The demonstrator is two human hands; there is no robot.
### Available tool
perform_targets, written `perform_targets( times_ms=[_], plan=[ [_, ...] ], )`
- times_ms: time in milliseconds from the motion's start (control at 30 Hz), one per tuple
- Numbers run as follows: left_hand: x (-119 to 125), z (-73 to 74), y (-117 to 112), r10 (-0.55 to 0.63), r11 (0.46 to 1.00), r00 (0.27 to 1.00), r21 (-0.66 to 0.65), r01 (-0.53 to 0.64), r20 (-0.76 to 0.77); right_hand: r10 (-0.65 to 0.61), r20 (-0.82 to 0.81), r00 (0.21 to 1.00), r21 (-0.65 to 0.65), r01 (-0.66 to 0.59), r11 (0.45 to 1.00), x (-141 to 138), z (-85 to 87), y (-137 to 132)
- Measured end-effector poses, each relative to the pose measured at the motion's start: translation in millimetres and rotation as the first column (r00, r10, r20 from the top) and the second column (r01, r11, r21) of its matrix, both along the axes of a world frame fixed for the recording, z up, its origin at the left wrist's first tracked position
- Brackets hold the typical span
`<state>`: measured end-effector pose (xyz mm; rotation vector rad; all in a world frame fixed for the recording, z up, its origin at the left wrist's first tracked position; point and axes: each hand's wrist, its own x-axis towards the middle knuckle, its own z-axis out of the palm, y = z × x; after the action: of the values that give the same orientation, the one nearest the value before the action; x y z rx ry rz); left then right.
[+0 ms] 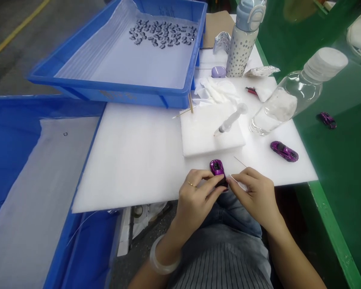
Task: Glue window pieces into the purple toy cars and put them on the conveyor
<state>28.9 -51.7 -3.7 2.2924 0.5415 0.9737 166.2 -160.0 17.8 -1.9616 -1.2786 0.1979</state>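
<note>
My left hand (197, 192) pinches a small shiny purple toy car (218, 168) by its rear, over the front edge of the white foam board (138, 160). My right hand (254, 190) is closed on a thin stick with a bit of white cloth (235, 180), its tip touching the car's rear. A second purple toy car (284, 151) lies on the board to the right. A third purple car (327, 119) sits on the green surface at far right.
A blue tray (120, 86) at the back holds several small dark parts (164, 33). A syringe (230, 120) lies on a white foam pad (210, 132). A clear bottle (295, 94) lies tilted at right; a dotted bottle (243, 44) stands behind. A large blue bin (15, 132) is left.
</note>
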Motion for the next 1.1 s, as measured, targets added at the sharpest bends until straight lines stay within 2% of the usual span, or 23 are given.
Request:
perform_targets(
  times_ms=[167,300,433,500,567,667,767,833,900,1000,1067,1100],
  plan=[
    [-1.9,1.3,1.6,0.027,0.993,0.999,-0.116,-0.031,-0.035,-0.005,-0.001,1.0,-0.013,0.005,1.0,-1.5,2.1,2.0],
    [-0.2,1.9,3.2,0.031,0.992,0.997,-0.117,-0.039,-0.066,0.001,0.048,0.999,-0.023,0.0,1.0,-1.7,2.3,4.2],
    [-4.7,3.2,10.1,-0.056,0.985,0.992,-0.17,0.036,-0.113,0.077,0.093,0.993,-0.006,-0.077,0.997,3.9,-0.1,2.9],
    [-8.6,3.4,13.6,-0.125,0.973,0.98,-0.21,0.091,-0.155,0.082,0.18,0.98,0.092,-0.099,0.991,3.9,-3.4,1.7],
    [-11.3,2.7,15.0,-0.138,0.973,0.977,-0.207,0.103,-0.165,0.084,0.313,0.946,0.174,-0.145,0.974,-1.2,-7.7,1.6],
    [-11.3,0.7,13.7,-0.096,0.983,0.986,-0.171,0.072,-0.137,0.11,0.384,0.917,0.149,-0.18,0.972,-13.3,-11.0,2.2],
    [-9.4,-0.9,11.8,-0.09,0.984,0.988,-0.164,0.068,-0.128,0.043,0.34,0.939,0.109,-0.085,0.99,-13.5,-4.2,-0.3],
    [-8.7,-1.9,11.2,-0.091,0.985,0.988,-0.155,0.071,-0.125,0.002,0.286,0.958,0.093,-0.03,0.995,-0.2,4.3,-2.6],
    [-8.3,-3.4,10.4,-0.078,0.989,0.99,-0.132,0.063,-0.113,-0.101,0.273,0.957,0.142,0.063,0.988,21.2,12.1,-2.5],
    [-6.7,-5.6,7.6,-0.023,0.996,0.996,-0.089,0.015,-0.088,-0.249,0.434,0.866,0.167,0.194,0.967,50.7,17.5,3.3],
    [-4.0,-6.2,5.1,0.001,0.996,0.997,-0.089,-0.008,-0.081,-0.264,0.519,0.813,0.152,0.216,0.965,56.3,17.4,7.7],
    [-2.3,-6.1,3.9,0.008,0.995,0.997,-0.101,-0.016,-0.082,-0.258,0.518,0.816,0.153,0.208,0.966,53.3,16.6,9.2]
  ],
)
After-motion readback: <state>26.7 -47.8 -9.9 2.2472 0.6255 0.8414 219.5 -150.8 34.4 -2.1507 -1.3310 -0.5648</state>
